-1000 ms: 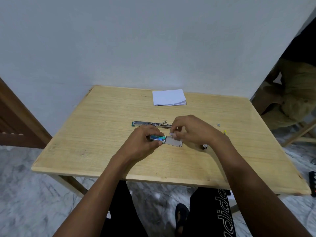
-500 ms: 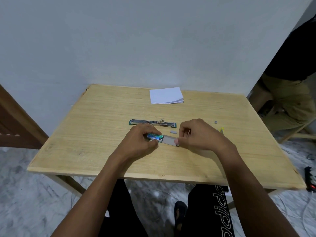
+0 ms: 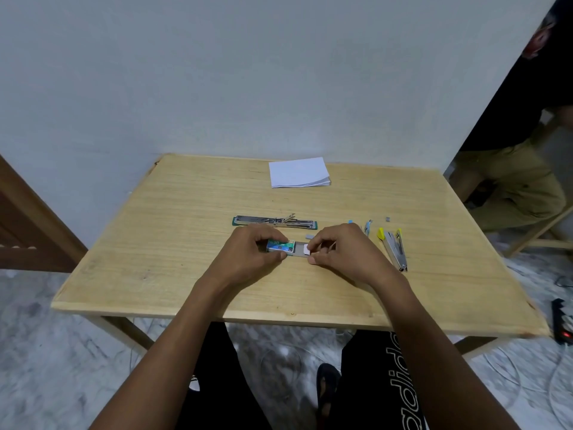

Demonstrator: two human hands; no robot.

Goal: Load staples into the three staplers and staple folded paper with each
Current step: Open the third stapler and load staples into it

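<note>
Staple box (image 3: 280,246): middle of worktop (image 3: 155,243), tray (image 3: 299,250) slid out rightward.
Left hand (image 3: 251,256): grips box.
Right hand (image 3: 341,252): pinches tray end.
Green stapler (image 3: 274,221): opened flat, just behind box.
Yellow stapler (image 3: 393,248): right of box, past Right hand.
Paper (image 3: 299,172): well behind box.

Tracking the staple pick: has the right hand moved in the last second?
Yes. The right hand pulled back toward the person, off the right end of the green stapler, and now pinches the staple box tray.
</note>
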